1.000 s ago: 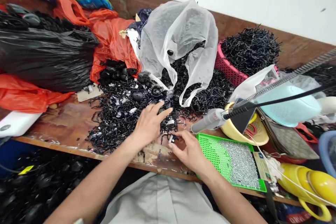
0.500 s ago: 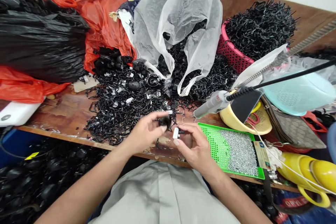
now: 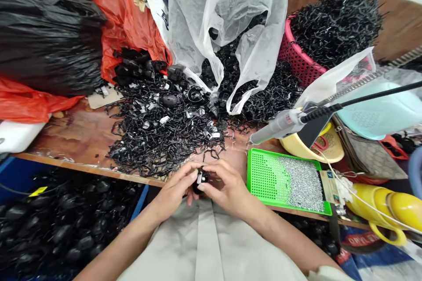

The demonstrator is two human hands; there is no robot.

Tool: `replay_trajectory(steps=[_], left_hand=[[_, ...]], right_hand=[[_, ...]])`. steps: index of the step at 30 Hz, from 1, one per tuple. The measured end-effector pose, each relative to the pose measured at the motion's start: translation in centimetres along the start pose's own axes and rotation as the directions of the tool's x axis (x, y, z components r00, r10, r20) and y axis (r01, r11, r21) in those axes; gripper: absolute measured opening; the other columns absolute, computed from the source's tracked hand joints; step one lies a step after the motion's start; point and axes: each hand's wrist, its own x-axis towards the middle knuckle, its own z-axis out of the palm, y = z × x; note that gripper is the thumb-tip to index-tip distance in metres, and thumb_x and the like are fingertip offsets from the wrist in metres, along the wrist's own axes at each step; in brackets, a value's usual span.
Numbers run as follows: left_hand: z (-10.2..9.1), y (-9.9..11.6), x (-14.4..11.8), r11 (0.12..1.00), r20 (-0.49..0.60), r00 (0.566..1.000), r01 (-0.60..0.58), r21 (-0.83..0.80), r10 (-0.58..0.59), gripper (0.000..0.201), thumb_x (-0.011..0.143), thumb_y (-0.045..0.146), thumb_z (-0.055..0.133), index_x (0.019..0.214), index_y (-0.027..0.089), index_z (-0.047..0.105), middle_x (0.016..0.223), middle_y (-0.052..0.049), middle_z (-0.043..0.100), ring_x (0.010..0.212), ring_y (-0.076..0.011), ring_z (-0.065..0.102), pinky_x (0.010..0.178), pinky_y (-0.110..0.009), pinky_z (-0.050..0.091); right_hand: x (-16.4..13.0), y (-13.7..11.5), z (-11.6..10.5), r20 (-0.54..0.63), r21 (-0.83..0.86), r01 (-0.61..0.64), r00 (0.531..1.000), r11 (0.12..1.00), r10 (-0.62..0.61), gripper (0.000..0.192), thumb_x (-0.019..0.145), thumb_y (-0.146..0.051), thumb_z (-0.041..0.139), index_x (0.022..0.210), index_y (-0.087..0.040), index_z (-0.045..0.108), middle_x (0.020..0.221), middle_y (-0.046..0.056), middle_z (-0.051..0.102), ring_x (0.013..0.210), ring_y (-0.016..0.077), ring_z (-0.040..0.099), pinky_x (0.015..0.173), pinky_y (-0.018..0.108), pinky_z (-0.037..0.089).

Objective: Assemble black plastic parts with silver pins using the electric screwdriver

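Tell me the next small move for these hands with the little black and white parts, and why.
Probably press the white piece into the black part. The left hand and right hand pinch the two together at the table edge, fingertips meeting, but how well the piece sits is hidden. The driver and green tray of screws lie beside the right hand.

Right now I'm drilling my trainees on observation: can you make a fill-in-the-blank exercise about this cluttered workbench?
1. Both hands, left hand and right hand, pinch one small ____ plastic part.
2. The silver screws lie in a flat ____ perforated tray.
3. The pink woven basket is heaped with ____ plastic pieces.

Missing words: black; green; black
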Motion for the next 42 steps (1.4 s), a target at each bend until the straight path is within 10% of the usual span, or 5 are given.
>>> replay_trajectory(steps=[18, 23, 32, 39, 42], left_hand=[[-3.6, -0.6, -1.8, 0.998, -0.19, 0.981, -0.042, -0.038, 0.034, 0.027, 0.08, 0.032, 0.064, 0.098, 0.02, 0.047, 0.094, -0.003, 0.065, 0.052, -0.0107, 0.061, 0.037, -0.018, 0.041], [-1.7, -1.2, -1.1, 0.998, -0.215, 0.976, -0.034, 0.057, 0.045, 0.029, 0.079, 0.032, 0.063, 0.101, 0.021, 0.049, 0.089, 0.001, 0.061, 0.048, -0.008, 0.057, 0.036, -0.018, 0.042], [-0.9, -1.1, 0.4, 0.996, -0.147, 0.985, -0.092, 0.007, 0.092, 0.019, 0.078, 0.023, 0.062, 0.094, 0.019, 0.053, 0.081, 0.001, 0.058, 0.064, -0.0122, 0.056, 0.045, -0.022, 0.052], [-1.5, -1.2, -0.5, 0.991, -0.158, 0.978, -0.133, 0.022, 0.135, 0.025, 0.078, 0.026, 0.067, 0.094, 0.019, 0.049, 0.083, 0.001, 0.058, 0.07, -0.0121, 0.057, 0.052, -0.021, 0.052], [-1.3, -1.2, -0.7, 0.994, -0.189, 0.977, -0.088, 0.064, 0.099, 0.027, 0.08, 0.032, 0.066, 0.094, 0.02, 0.047, 0.085, 0.0, 0.058, 0.06, -0.0103, 0.052, 0.04, -0.019, 0.045]], right_hand=[[3.4, 2.7, 2.0, 0.219, -0.402, -0.046, 0.965, 0.914, 0.145, 0.011, 0.089, -0.019, 0.051, 0.089, -0.019, 0.062, 0.094, 0.008, 0.061, 0.088, 0.0192, 0.057, 0.079, 0.032, 0.046], [3.0, 0.8, 1.6, -0.024, -0.066, -0.302, 0.953, 0.951, 0.301, 0.014, 0.087, -0.025, 0.053, 0.075, -0.02, 0.049, 0.067, -0.003, 0.052, 0.06, 0.0112, 0.048, 0.057, 0.023, 0.039], [1.2, -1.0, 3.9, 0.107, 0.308, -0.343, 0.939, 0.887, 0.325, 0.027, 0.081, -0.016, 0.056, 0.107, -0.022, 0.054, 0.066, -0.007, 0.05, 0.051, 0.0074, 0.045, 0.047, 0.019, 0.036], [1.5, -0.9, 2.0, 0.267, 0.17, -0.225, 0.948, 0.959, 0.175, 0.036, 0.086, -0.028, 0.059, 0.122, -0.024, 0.058, 0.076, -0.001, 0.059, 0.058, 0.0099, 0.053, 0.054, 0.022, 0.043], [3.9, 0.6, 0.3, 0.144, -0.174, -0.175, 0.969, 0.969, 0.201, 0.022, 0.09, -0.026, 0.053, 0.107, -0.022, 0.065, 0.093, 0.005, 0.062, 0.072, 0.0135, 0.058, 0.066, 0.026, 0.046]])
